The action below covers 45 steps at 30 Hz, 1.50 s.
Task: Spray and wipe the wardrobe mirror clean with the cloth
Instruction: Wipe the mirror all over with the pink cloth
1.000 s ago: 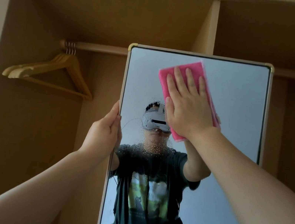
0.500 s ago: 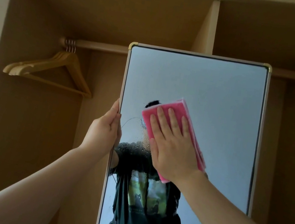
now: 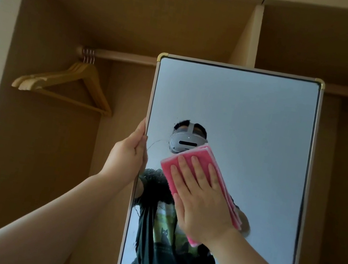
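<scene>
Two hands are up on the glass. Your left hand grips the left edge of the wardrobe mirror, fingers curled round the frame roughly midway up the part you can see. Your right hand lies flat, fingers straight and a little spread, palm pressing the pink cloth against the glass. Nothing is pinched there; the hand simply bears down on it.

The cloth is folded into a thick pad and sits tilted. Its upper end pokes out past your fingertips and its lower end shows beneath your wrist. It rests left of centre on the mirror, near your left hand but apart from it. Between the two hands a patch of fine droplets clings to the glass, with a thin curved streak just above it. The upper and right parts of the glass look smooth and pale.

In the reflection, a white headset shows just above the cloth's top corner, and a dark printed T-shirt runs down below your right wrist.

The mirror stands upright in front of the open wardrobe, with brass-coloured corner caps on its top corners. To the left, several wooden hangers hang bunched together on the rail, well clear of your left hand. A vertical divider panel rises behind the mirror's top edge.
</scene>
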Tool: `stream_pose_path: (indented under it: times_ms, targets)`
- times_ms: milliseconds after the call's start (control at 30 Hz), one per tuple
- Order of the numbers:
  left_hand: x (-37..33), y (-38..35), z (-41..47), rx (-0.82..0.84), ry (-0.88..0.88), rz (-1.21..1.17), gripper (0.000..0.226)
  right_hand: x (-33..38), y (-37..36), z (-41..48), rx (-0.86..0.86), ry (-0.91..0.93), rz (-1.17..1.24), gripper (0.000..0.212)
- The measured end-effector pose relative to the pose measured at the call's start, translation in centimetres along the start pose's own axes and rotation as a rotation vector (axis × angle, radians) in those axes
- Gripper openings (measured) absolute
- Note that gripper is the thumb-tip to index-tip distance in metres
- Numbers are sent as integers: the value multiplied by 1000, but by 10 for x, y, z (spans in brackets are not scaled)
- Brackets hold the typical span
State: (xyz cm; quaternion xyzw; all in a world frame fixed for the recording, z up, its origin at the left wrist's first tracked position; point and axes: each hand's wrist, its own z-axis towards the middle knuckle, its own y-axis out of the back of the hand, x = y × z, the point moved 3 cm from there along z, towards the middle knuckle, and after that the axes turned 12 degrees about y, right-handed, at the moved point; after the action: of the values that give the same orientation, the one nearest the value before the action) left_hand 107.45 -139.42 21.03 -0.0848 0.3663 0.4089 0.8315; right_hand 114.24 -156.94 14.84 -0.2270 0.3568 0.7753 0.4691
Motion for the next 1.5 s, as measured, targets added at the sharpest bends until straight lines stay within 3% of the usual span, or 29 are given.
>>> stream_pose_path:
  times_ms: [300,900,1500]
  targets:
    - [5,1,3,34,-3,-14,45,-22,12,23,-5,-1,-25,58]
    - [8,1,6,37,-8,-10,44,-84,54,136,-70,-203,-95,59]
    - [10,1,9,34,-3,-11,46,-86,61,182,-97,-139,-144,58]
